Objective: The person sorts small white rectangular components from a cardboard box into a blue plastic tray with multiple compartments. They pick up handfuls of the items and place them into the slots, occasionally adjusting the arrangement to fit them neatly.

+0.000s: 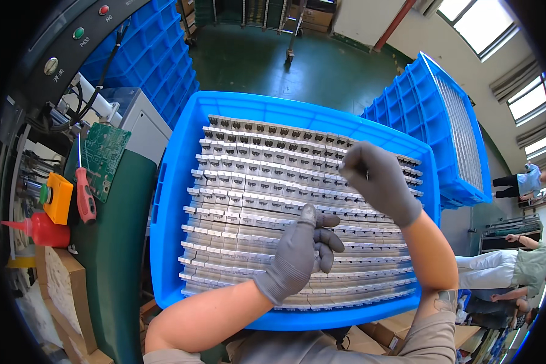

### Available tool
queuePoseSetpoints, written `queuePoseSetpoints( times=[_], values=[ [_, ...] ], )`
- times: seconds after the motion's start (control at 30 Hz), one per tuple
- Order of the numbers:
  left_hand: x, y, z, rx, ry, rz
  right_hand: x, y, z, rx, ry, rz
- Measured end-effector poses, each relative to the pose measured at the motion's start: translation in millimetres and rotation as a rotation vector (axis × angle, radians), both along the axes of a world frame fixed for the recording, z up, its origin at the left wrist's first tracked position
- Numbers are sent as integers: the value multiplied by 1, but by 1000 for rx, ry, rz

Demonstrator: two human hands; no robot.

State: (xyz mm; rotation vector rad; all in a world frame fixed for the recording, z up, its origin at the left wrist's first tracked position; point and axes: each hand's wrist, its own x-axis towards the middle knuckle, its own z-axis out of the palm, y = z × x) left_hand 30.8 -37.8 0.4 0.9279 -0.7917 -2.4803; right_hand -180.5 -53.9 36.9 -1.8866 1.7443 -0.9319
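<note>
A large blue plastic crate (164, 218) stands in front of me, filled with rows of small pale grey block-shaped parts (255, 176) that show dark contacts along their tops. Both my hands wear grey gloves. My left hand (300, 252) is over the near middle of the rows, thumb raised and fingers loosely bent apart, with nothing visible in it. Farther right, my right hand (382, 185) hovers above the rows with its fingers curled together. Whatever those fingers may hold is hidden or too small to make out.
At left, a green circuit board (106, 155), a red-handled screwdriver (85, 197), an orange button box (57, 197) and a red squeeze bottle (48, 230) lie by a machine. Stacked blue crates (406, 115) stand far right. People (503, 270) are at the right.
</note>
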Motion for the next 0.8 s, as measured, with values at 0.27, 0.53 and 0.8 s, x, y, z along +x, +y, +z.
queuePoseSetpoints(
  times=[0.27,0.53,0.8],
  values=[
    [0,3,-4,-51,14,-20,-30,-66,-39,-84,426,-43],
    [1,3,-4,-67,4,-24,-20,-77,-43,-17,605,-66],
    [1,3,-3,-76,-10,-27,-17,-73,-41,-18,606,-130]
  ],
)
